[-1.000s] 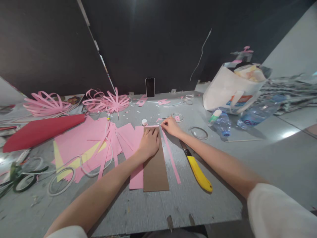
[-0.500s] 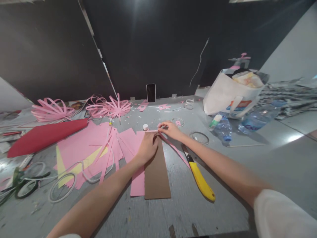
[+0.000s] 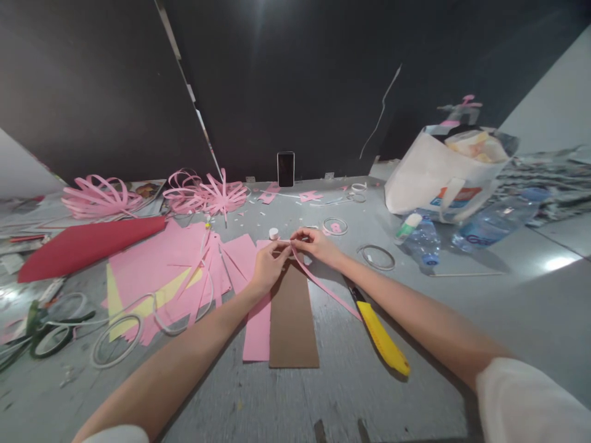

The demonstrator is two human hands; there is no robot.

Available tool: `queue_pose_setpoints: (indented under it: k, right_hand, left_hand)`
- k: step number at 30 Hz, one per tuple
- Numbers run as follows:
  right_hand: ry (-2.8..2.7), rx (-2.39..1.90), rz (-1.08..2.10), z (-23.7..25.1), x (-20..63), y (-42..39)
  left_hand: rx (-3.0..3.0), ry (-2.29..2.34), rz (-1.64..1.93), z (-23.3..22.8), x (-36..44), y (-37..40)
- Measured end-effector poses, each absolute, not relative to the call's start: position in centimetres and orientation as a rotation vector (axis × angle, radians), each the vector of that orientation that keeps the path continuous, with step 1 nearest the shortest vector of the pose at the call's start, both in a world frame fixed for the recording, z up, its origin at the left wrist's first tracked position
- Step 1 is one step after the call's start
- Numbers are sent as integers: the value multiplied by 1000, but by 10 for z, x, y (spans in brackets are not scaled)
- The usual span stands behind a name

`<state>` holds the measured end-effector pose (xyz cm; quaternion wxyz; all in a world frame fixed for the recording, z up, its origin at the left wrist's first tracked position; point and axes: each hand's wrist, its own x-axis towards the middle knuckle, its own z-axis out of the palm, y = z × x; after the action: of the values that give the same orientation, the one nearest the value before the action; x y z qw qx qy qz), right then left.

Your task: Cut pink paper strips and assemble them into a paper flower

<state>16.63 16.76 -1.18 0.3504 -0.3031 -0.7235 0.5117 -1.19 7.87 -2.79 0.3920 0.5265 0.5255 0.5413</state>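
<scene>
In the head view, the right hand (image 3: 319,246) pinches a pink strip (image 3: 324,288) trailing toward four o'clock; the left hand (image 3: 269,266) meets its end, fingers narrowed, hold unclear, cardboard (image 3: 293,326) toward six. Handling that end seems underway, likely calling for steady fingertips next.

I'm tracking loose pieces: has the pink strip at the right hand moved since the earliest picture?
Yes. Judged against the yellow knife, the near end of the pink strip has swung right, closer to it.
</scene>
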Motion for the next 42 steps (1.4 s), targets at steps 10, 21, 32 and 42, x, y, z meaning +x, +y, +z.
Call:
queue_pose_setpoints:
  k: [10, 21, 32, 42]
  right_hand:
    - [-1895, -774, 1320, -11, 166, 166]
    - [-1901, -733, 1349, -10, 167, 165]
    - [-1951, -709, 1338, -8, 170, 163]
    - [-1931, -698, 1458, -5, 172, 162]
  left_hand:
    - [1317, 1364, 1367, -26, -12, 78]
    - [1289, 1335, 1388, -32, -13, 82]
    - [1258, 1308, 1373, -39, -16, 86]
    - [1243, 1307, 1364, -31, -13, 82]
